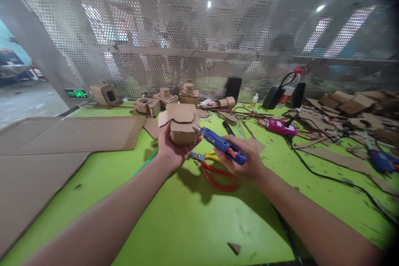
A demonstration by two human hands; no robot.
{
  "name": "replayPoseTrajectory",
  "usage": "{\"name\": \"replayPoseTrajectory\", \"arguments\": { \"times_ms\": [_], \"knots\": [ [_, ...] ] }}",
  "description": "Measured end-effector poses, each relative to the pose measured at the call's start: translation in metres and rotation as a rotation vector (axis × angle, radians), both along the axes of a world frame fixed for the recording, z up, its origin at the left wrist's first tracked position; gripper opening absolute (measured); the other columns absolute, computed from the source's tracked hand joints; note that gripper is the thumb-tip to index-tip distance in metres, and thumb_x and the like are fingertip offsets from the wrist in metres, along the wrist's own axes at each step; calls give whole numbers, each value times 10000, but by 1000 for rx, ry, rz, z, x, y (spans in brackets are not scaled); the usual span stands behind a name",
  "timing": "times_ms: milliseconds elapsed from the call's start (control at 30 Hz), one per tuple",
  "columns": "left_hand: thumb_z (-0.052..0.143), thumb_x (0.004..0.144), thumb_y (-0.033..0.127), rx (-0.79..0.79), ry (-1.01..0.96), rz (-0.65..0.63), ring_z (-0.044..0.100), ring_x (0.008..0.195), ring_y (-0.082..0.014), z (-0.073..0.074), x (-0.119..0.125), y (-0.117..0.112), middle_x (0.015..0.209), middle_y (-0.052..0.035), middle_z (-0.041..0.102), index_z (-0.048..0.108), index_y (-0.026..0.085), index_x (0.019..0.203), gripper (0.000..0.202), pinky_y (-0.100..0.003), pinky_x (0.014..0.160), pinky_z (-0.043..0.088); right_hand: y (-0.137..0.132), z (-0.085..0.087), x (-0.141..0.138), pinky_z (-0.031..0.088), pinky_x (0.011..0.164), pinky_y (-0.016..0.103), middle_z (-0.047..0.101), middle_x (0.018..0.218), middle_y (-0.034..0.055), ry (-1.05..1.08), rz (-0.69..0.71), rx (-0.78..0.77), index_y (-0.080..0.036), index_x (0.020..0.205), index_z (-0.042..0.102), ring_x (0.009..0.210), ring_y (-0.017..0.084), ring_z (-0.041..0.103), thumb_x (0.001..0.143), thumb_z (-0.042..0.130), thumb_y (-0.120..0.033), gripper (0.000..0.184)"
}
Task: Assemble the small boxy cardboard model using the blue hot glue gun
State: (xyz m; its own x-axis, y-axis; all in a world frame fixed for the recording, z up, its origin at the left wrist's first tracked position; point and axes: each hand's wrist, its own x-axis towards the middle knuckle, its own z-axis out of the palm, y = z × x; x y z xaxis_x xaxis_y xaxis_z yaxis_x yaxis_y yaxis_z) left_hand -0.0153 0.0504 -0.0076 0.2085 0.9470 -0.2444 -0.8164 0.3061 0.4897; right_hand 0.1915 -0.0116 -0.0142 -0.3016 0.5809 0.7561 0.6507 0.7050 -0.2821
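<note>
My left hand holds up a small cardboard box from below and the left, its fingers partly hidden beneath it. A rounded cardboard flap lies across the box's top. Wrapped round a blue hot glue gun is my right hand. The gun's nozzle points at the upper right edge of the box, at or very close to it; I cannot tell whether they touch. Under both hands, scissors with red and yellow handles lie on the green table.
Large cardboard sheets cover the left side. Small cardboard models line the back by a perforated metal screen. At right are a pink power strip, cables, cardboard scraps, another blue glue gun and a bottle.
</note>
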Motion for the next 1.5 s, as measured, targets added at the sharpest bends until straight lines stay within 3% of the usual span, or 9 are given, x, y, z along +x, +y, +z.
{"name": "replayPoseTrajectory", "arguments": {
  "times_ms": [533, 800, 1033, 1267, 1500],
  "knots": [
    [468, 941, 425, 5, 51, -75, 754, 769, -321, -2, 0, -1, 956, -183, 768, 662, 133, 1271, 481, -467, 609, 638, -2, 4, 1, 420, 516, 246, 686, 697, 3, -132, -39, 49, -231, 928, 565, 512, 135, 572, 847, 628, -334, 145],
    [487, 917, 428, 3, 56, -63, 754, 873, -331, 0, 0, -1, 1015, -197, 758, 657, 132, 1277, 496, -452, 666, 641, -2, 6, 0, 380, 498, 240, 636, 640, -14, -146, -63, 11, -237, 850, 522, 476, 128, 523, 850, 626, -361, 162],
    [476, 919, 425, -4, 78, -51, 754, 845, -332, 3, 0, -2, 1031, -205, 755, 638, 124, 1295, 508, -453, 626, 638, -2, 7, 0, 362, 481, 238, 611, 614, -19, -148, -77, 8, -234, 813, 506, 459, 121, 492, 854, 622, -357, 174],
    [498, 901, 437, 6, 29, -71, 759, 874, -337, 0, -1, -1, 1006, -195, 767, 635, 119, 1324, 546, -480, 705, 643, -1, 6, 0, 373, 489, 236, 597, 619, -28, -110, -94, 11, -236, 817, 516, 470, 121, 499, 825, 642, -344, 166],
    [465, 901, 417, 13, 31, -85, 750, 732, -321, 2, -2, -3, 932, -177, 771, 599, 100, 1366, 579, -489, 654, 630, 0, 4, 0, 355, 462, 228, 532, 572, -46, -47, -107, 7, -240, 769, 481, 438, 106, 455, 817, 664, -321, 206]
  ]
}}
